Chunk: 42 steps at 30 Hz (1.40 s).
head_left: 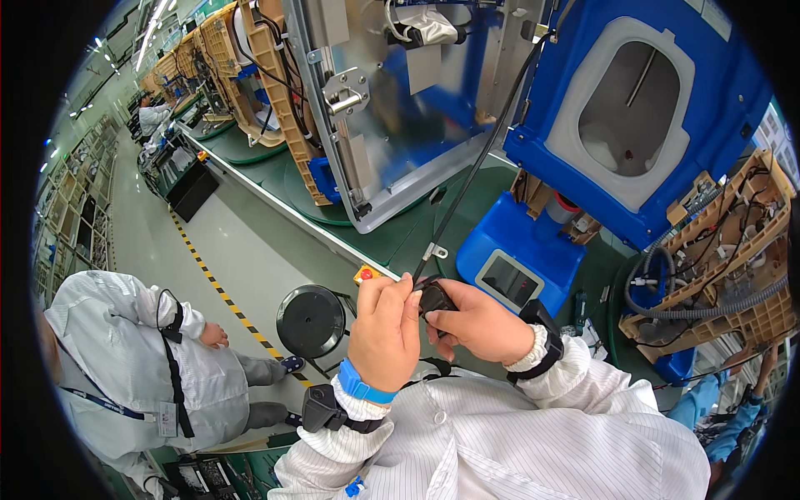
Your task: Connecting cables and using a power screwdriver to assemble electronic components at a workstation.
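Observation:
A long thin black rod [479, 162] slants down from the upper part of the machine to my hands, and a small silver bracket [434, 252] sits close to its lower end. My left hand [383, 337] is closed, its thumb and fingers pinching at the rod's lower end. My right hand [487, 327] is closed around a small black part [436, 300], thumb laid over it. Both hands are close together, and the fingers partly hide where the part and rod meet; I cannot tell whether they are joined.
Ahead stands an open metal-lined cabinet [408, 125]. To its right are a blue housing [542, 108] with an oval grey opening and a small screen [511, 279]. A tan frame with wires [733, 250] is at the right. A black stool [311, 321] and a person [142, 358] are left.

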Tool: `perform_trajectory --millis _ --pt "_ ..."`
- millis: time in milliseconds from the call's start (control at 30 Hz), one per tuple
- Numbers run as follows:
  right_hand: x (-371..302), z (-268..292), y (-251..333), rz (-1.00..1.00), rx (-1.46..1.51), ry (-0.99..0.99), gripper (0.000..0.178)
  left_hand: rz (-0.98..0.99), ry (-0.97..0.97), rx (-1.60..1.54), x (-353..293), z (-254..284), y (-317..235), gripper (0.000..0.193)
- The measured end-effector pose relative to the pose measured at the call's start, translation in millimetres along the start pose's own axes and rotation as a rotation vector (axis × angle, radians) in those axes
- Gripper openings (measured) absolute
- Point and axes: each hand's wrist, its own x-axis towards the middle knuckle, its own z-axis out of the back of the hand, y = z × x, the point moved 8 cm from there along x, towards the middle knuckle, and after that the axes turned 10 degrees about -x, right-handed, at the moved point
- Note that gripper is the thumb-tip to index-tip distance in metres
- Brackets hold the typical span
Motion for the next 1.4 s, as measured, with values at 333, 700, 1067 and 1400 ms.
perform_trajectory --millis 333,700,1067,1400 --pt "17 -9 55 0.222 -0.05 -0.074 0.016 0.06 -0.294 -0.224 -7 26 11 0.02" --pt "11 -35 91 0.287 -0.047 0.224 0.025 -0.053 -0.406 -0.263 -14 47 19 0.018" --pt "13 -30 77 0.446 0.22 0.369 0.055 -0.187 -0.418 -0.323 -12 55 -8 0.027" --pt "14 -36 68 0.372 0.2 -0.066 0.041 -0.31 -0.321 -0.134 -25 41 -14 0.044"
